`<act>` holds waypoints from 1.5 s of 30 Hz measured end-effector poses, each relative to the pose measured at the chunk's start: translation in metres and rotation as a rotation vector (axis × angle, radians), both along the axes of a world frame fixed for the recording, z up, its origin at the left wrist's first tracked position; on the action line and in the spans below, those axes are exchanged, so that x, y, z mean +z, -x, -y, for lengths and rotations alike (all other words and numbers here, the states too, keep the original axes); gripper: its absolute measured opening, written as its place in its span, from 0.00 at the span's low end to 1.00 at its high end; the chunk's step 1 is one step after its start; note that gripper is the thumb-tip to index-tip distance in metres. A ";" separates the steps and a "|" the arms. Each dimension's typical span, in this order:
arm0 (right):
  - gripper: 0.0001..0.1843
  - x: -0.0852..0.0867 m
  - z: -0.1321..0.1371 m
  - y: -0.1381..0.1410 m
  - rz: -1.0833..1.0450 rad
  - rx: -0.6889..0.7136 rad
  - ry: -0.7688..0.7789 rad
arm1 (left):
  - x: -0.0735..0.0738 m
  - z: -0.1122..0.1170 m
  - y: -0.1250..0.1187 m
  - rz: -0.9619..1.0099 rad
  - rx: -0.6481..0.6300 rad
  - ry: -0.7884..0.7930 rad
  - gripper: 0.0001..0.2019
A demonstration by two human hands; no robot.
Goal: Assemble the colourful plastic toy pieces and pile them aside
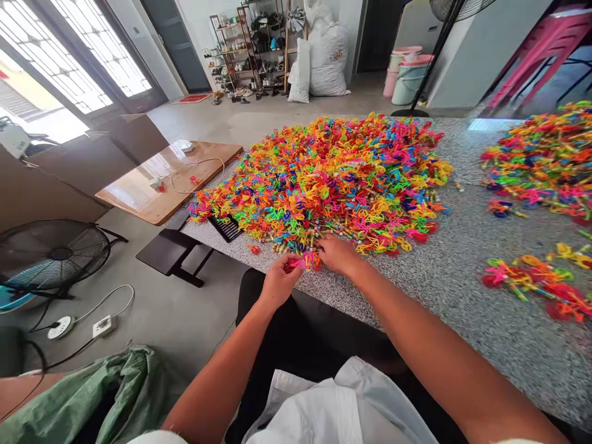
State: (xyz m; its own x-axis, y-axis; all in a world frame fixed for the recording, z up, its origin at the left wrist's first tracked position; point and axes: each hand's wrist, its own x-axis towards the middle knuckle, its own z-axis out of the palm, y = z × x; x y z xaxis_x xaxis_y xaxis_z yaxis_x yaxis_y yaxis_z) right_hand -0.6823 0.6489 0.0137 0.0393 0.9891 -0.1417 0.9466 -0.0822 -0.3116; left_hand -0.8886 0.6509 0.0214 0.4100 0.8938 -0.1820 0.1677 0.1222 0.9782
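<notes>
A wide heap of small bright plastic pieces (pixel 324 172) in yellow, orange, pink, green and blue covers much of the speckled stone table (pixel 444 259). At its front edge my left hand (pixel 279 279) pinches a small pink plastic piece (pixel 307 260), its fingers closed round it. Close by on the right, my right hand (pixel 338 254) reaches into the edge of the heap with fingers bent. Its fingertips are among small patterned tube-like pieces, and what they grip, if anything, I cannot make out. An orange piece (pixel 317 261) shows between the two hands.
Further heaps of the pieces (pixel 546 160) and a smaller cluster (pixel 536 283) lie on the right. A black slotted tray (pixel 226 227) sits at the table's left edge. Beyond it stands a wooden table (pixel 180 179) with a cable. A floor fan (pixel 58 254) stands at left.
</notes>
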 end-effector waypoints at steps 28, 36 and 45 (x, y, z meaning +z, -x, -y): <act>0.13 0.010 0.109 -0.004 -1.700 -0.562 -0.314 | 0.009 0.023 -0.048 0.430 -0.118 0.494 0.20; 0.10 0.001 0.126 -0.012 -1.472 -0.540 -0.410 | 0.016 0.034 -0.066 0.363 -0.147 0.473 0.18; 0.11 0.010 0.142 -0.023 -0.989 -0.296 -0.245 | 0.018 0.035 -0.068 0.320 -0.189 0.439 0.17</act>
State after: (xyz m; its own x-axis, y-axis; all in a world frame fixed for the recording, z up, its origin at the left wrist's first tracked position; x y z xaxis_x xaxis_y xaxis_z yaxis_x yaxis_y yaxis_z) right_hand -0.6597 0.5071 0.0240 0.2597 0.9648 -0.0405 0.2154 -0.0987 -0.9715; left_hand -0.8206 0.6155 0.0395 0.6513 0.6680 -0.3600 -0.0702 0.5255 0.8479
